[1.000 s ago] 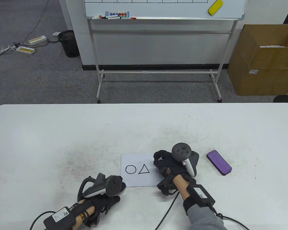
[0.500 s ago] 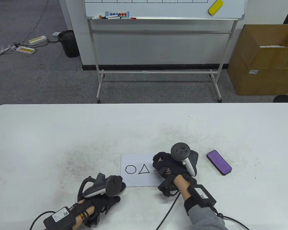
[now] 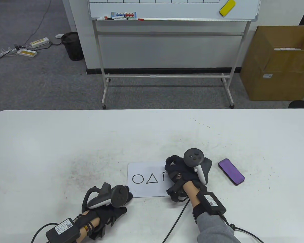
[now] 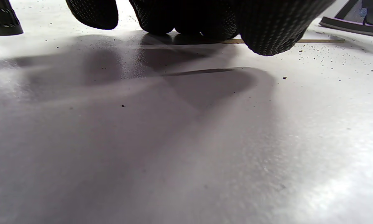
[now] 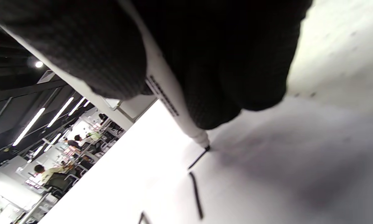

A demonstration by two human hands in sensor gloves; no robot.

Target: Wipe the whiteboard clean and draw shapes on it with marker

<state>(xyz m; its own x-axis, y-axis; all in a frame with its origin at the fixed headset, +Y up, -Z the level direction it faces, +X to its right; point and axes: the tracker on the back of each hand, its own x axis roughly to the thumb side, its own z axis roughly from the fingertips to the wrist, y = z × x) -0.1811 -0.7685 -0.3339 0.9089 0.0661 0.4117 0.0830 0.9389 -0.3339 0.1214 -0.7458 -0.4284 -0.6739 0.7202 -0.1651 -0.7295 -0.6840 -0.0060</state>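
A small white whiteboard (image 3: 144, 188) lies flat on the table near its front edge, with a black circle (image 3: 137, 179) and a triangle (image 3: 151, 178) drawn on it. To the triangle's right are two fresh strokes (image 3: 164, 175) that meet at a corner. My right hand (image 3: 176, 170) grips a white marker (image 5: 169, 104), its tip down on the board at the end of a stroke (image 5: 198, 158). My left hand (image 3: 121, 200) rests at the board's bottom-left corner, its fingertips (image 4: 264, 34) down at the board's thin edge (image 4: 317, 40).
A purple eraser (image 3: 231, 171) lies on the table right of my right hand. Beyond the table stands a large whiteboard on a wheeled stand (image 3: 167, 76), with a cardboard box (image 3: 278, 63) on the floor to the right.
My right hand moved slightly right with the marker. Two new strokes forming a corner appeared to the right of the triangle. The left hand stayed still.
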